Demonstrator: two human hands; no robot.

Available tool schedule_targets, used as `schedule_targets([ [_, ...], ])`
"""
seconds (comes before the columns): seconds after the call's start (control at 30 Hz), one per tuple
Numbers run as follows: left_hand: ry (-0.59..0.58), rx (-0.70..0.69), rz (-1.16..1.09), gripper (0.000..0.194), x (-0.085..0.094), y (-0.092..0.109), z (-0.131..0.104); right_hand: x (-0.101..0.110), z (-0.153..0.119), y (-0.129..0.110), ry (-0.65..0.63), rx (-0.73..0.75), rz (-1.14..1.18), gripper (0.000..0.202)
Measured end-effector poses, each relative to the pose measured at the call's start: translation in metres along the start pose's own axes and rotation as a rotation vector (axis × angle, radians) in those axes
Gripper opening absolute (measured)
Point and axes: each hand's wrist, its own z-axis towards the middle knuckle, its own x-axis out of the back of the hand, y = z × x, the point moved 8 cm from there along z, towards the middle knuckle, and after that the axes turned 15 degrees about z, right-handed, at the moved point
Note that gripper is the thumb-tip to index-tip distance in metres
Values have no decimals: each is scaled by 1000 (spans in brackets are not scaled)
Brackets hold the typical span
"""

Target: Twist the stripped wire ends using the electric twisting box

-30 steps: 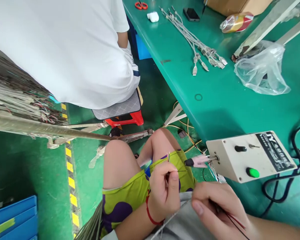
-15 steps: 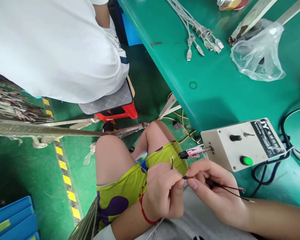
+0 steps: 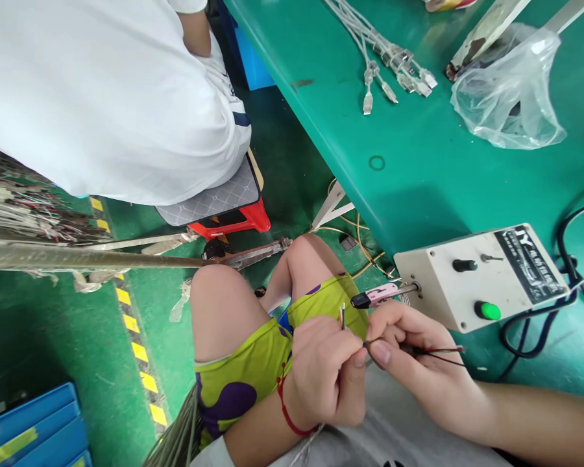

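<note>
Seemingly working a dark wire joint (image 3: 365,345) above the lap, left hand (image 3: 325,373) and right hand (image 3: 421,373) both pinching it, fingertips close; next move probably calls for steady fingers.

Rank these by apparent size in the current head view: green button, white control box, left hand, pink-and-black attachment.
1. White control box
2. Left hand
3. Pink-and-black attachment
4. Green button

Apparent size only.

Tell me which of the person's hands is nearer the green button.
Right. In the head view, the right hand lies below and to the left of the green button; the left hand is farther left.
</note>
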Motion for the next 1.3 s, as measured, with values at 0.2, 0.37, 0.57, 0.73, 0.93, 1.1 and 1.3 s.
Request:
schedule_targets([
  [0.2,2,38,-28,14,-1,-9,1,14,-5,19,27,-70,37,49],
  [0.37,24,113,-44,8,-1,-24,-3,19,-3,32,106,-154,42,63],
  [0.57,71,206,-3,9,1,-42,-9,20,-3,37,164,-193,74,63],
  [0.73,30,188,-3,7,-4,-43,-5,17,-3,41,240,-277,168,72],
  [0.93,16,158,-11,7,-8,-39,3,14,6,32,268,-196,365,46],
  [1.1,-1,175,-4,10,-10,-41,5,9,3,31,238,-184,481,41],
  [1.3,-23,159,14,13,-11,-40,7,-3,0,29,159,-171,669,28],
])
